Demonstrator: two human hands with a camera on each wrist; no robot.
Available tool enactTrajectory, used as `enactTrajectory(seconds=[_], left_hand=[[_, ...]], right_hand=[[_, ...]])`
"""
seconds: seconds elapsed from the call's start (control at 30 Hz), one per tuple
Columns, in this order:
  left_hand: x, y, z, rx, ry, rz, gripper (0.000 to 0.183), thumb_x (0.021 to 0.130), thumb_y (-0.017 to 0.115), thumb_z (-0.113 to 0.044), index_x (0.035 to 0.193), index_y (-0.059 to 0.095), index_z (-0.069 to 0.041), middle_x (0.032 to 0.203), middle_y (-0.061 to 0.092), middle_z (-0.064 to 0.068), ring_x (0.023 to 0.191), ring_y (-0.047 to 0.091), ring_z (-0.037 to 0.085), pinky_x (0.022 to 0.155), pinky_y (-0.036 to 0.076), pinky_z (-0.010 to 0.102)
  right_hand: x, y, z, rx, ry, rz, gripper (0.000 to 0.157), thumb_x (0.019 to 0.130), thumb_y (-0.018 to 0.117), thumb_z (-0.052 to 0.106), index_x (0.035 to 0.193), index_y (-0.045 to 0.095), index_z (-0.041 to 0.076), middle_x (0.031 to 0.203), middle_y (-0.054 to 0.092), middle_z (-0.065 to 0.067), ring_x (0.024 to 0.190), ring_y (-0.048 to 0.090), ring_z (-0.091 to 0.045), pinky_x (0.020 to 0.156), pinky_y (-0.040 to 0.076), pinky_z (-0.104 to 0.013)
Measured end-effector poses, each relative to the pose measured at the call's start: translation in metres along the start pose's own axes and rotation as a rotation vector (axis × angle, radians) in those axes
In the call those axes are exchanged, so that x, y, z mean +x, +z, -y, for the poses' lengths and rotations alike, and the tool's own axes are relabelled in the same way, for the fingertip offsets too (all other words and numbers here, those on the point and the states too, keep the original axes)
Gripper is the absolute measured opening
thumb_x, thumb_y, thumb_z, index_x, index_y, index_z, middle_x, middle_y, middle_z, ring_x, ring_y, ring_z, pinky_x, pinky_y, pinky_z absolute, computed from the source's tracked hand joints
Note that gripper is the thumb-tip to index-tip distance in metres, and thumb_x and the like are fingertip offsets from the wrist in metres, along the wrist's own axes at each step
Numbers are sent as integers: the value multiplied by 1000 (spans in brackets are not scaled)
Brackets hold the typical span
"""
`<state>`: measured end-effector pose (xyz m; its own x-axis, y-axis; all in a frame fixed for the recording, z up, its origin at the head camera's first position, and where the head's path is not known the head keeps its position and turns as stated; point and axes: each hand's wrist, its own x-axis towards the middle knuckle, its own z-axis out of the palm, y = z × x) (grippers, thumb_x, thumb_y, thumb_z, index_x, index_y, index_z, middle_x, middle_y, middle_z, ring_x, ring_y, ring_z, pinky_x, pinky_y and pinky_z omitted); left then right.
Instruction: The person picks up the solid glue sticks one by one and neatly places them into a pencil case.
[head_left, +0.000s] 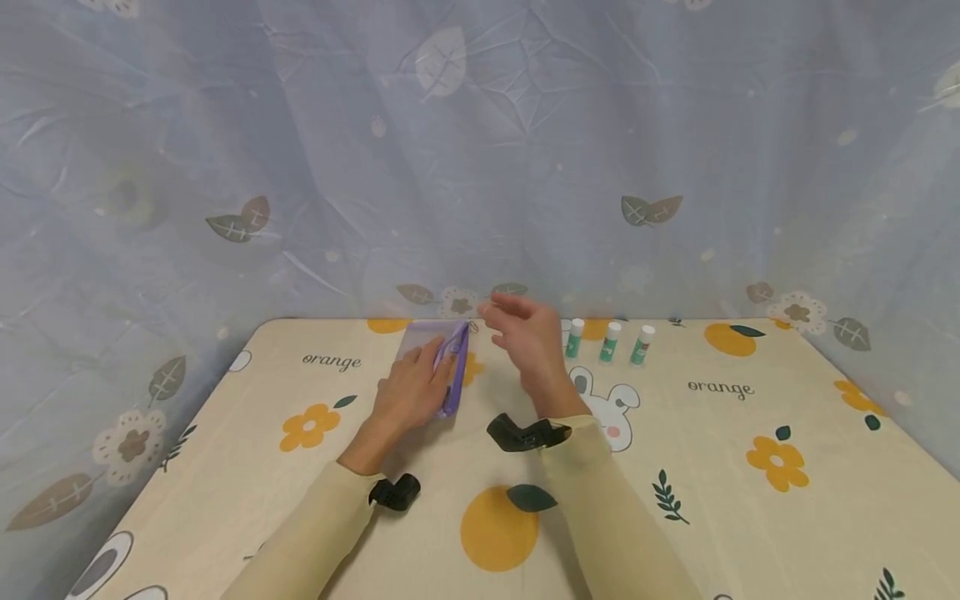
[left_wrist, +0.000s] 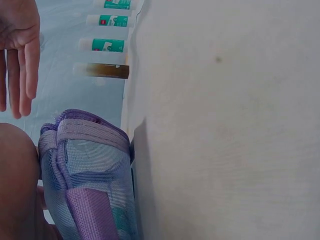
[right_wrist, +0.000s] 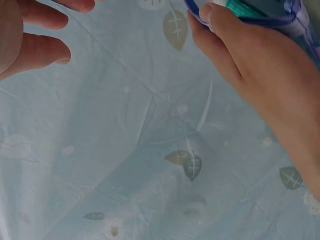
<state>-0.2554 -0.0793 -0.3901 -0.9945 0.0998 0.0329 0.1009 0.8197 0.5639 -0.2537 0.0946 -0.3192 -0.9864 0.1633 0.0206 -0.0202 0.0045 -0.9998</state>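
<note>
My left hand (head_left: 412, 385) grips a purple zip-edged mesh pouch (head_left: 460, 371), thumb and fingers on either side of its rim. Inside the pouch a green and white stick (right_wrist: 243, 8) shows at the mouth, and green also shows through the mesh low in the left wrist view. My right hand (head_left: 531, 343) hovers right of the pouch, fingers loosely extended with nothing held. Three green glue sticks with white caps, the nearest a glue stick (head_left: 574, 338), stand upright in a row to its right. The left wrist view also has a blurred brown stick-like shape (left_wrist: 102, 70) beside them.
The table is covered with a cream cloth (head_left: 645, 508) printed with oranges, flowers and a rabbit. A grey-blue patterned curtain (head_left: 480, 167) hangs right behind the table's far edge. Each wrist wears a black camera mount (head_left: 525, 435).
</note>
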Motion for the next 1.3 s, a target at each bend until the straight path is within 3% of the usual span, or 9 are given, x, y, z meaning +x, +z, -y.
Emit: enactTrajectory(seconds=[0.23,0.43,0.6,0.77,1.0,1.3], left_hand=[[1,-1,0,7,16,-5,61,113,36,-47,168,32,-20,168,40,21,152,40,50,115,32,80],[1,2,1,2,20,-4,61,113,36,-46,168,33,-19,168,40,21,152,40,51,115,32,80],[-1,2,1,-4,31,-13,61,113,36,-45,167,34,-18,168,41,21,152,41,51,115,31,81],[-1,2,2,-4,32,-15,61,113,37,-45,167,34,-18,168,41,21,152,41,50,115,31,81],[-3,2,4,-6,37,-22,61,113,37,-46,167,34,-18,167,42,21,151,42,50,114,33,80],[-3,1,3,-1,47,-26,62,113,34,-48,167,34,-18,167,42,21,151,42,50,113,33,80]], right_hand=[[2,-5,1,-87,-33,-65,37,96,80,25,130,75,14,133,73,-5,123,69,-24,106,57,-42],[4,-14,1,-65,-61,-98,38,94,82,23,130,75,12,133,74,-8,125,68,-24,105,55,-41],[5,-23,3,-68,-39,-127,41,95,80,24,134,73,15,137,72,-4,129,66,-22,111,54,-41],[8,-32,4,-73,-35,-159,43,97,78,25,138,70,16,140,71,-3,129,65,-23,107,54,-41],[13,-54,9,1,-75,-227,43,97,78,18,138,70,9,139,71,-9,128,67,-22,110,54,-38],[15,-83,14,64,-29,-301,46,98,78,21,142,68,11,145,67,-8,131,64,-20,115,51,-36]])
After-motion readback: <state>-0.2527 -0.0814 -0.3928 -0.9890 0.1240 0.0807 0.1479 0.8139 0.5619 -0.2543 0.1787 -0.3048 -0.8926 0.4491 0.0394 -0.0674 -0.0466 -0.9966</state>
